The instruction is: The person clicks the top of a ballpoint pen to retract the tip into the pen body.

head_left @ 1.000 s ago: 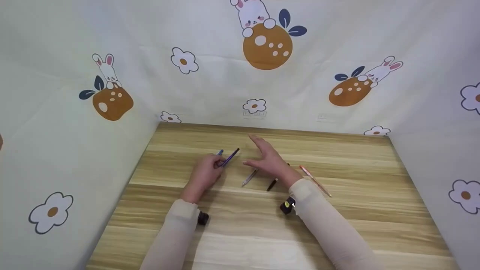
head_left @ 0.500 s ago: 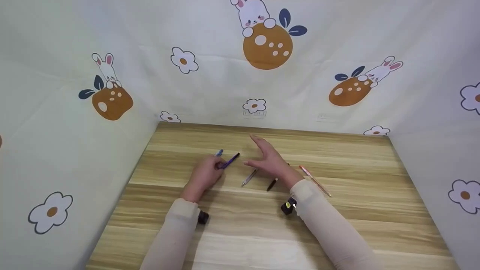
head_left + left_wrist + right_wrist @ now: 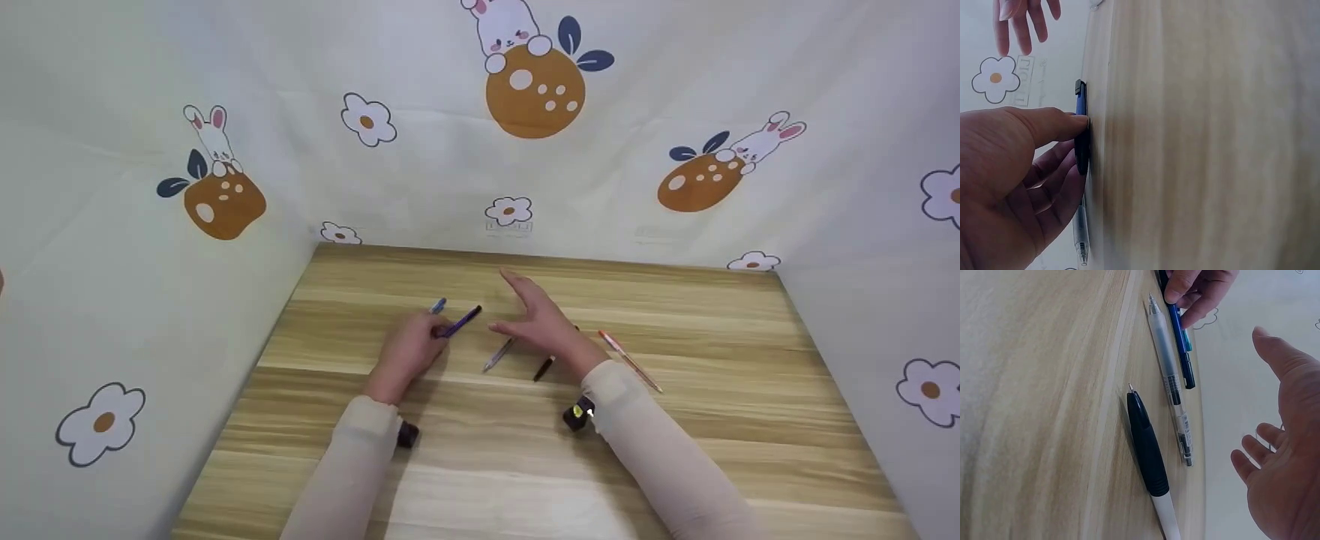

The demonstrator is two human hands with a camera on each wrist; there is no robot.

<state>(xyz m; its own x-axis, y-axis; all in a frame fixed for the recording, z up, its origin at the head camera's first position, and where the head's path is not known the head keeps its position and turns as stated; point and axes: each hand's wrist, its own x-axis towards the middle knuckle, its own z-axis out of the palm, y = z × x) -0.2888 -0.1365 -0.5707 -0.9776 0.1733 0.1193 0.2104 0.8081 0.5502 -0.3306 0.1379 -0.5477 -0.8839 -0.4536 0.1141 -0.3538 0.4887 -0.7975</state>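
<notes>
My left hand (image 3: 409, 349) pinches a dark blue pen (image 3: 463, 321) between thumb and fingers, low over the table. The black end of this pen points away toward the back right. A light blue pen (image 3: 439, 305) lies partly hidden behind the left hand. In the left wrist view, a clear pen tip (image 3: 1081, 247) shows below the fingers. My right hand (image 3: 544, 322) is spread, holding nothing, above a clear pen (image 3: 1165, 354) and a black-and-white pen (image 3: 1148, 444). The hand and wrist partly cover both in the head view.
To the right of the right hand lies a red-capped pen (image 3: 630, 361) on the wooden table (image 3: 480, 480). A pale patterned cloth (image 3: 420, 172) rises at the back and both sides. Small black cameras (image 3: 577, 414) sit at the wrists.
The far end of the dark blue pen has dipped a little toward the table in my left hand. My right hand has stayed nearly still, and the lying pens have not moved.
</notes>
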